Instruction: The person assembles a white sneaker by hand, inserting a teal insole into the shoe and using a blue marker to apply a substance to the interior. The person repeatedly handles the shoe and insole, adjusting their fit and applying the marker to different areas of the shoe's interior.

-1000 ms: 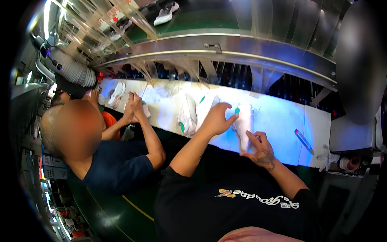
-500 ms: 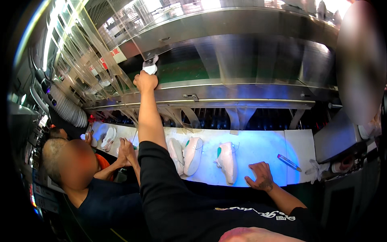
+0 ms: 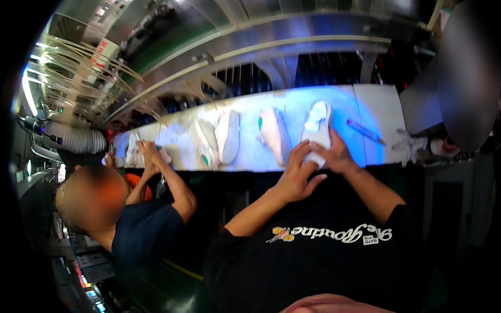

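Observation:
A pale shoe sole (image 3: 319, 136) is held over the blue-lit bench, its far end glowing bright white. My left hand (image 3: 297, 169) grips the near end from the left, fingers bent against it and thumb sticking out. From the right, my right hand (image 3: 338, 155) closes on the same end. Just left of the sole lies a pale pink shoe upper (image 3: 273, 134) with a green patch. Further left, two more pale shoes, one upper (image 3: 228, 136) and another upper (image 3: 202, 142), lie side by side.
A pen (image 3: 365, 131) and a crumpled whitish glove (image 3: 409, 146) lie on the right of the bench (image 3: 380, 112). A metal-framed conveyor (image 3: 209, 62) with clear strips runs behind. At left, a co-worker (image 3: 151, 214) handles a pale shoe, near a ribbed hose (image 3: 83, 138).
My left hand has come back from the conveyor with the sole, down to the bench. My right hand has lifted from the bench top onto the sole. The view has shifted.

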`<state>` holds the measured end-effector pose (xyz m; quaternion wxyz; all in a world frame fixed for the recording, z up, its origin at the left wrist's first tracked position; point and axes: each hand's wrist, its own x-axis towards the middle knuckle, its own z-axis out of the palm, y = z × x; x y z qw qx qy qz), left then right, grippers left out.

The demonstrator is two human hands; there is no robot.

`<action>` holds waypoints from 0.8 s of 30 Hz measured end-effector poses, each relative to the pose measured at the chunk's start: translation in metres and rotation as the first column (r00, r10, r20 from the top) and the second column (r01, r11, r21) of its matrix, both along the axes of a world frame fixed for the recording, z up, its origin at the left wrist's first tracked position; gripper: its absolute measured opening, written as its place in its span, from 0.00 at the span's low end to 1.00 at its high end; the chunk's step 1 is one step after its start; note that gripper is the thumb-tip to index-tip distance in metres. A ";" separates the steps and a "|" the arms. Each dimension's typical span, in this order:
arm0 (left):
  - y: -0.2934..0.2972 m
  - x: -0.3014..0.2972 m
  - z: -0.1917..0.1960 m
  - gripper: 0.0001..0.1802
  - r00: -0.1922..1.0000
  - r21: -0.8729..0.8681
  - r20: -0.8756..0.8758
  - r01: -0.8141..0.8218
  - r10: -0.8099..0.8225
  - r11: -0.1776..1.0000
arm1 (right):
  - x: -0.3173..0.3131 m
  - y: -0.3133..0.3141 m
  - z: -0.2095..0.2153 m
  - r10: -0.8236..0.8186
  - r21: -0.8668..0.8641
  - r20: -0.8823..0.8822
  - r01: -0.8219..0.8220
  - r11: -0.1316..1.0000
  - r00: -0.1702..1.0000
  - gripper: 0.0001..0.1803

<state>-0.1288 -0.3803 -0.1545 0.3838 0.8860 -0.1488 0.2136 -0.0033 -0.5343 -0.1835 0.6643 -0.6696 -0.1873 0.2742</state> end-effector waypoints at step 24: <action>0.035 0.087 0.020 0.25 0.902 0.753 -0.282 -0.003 0.327 0.658 | 0.031 -0.063 -0.027 0.307 -0.504 0.765 0.230 0.833 0.565 0.25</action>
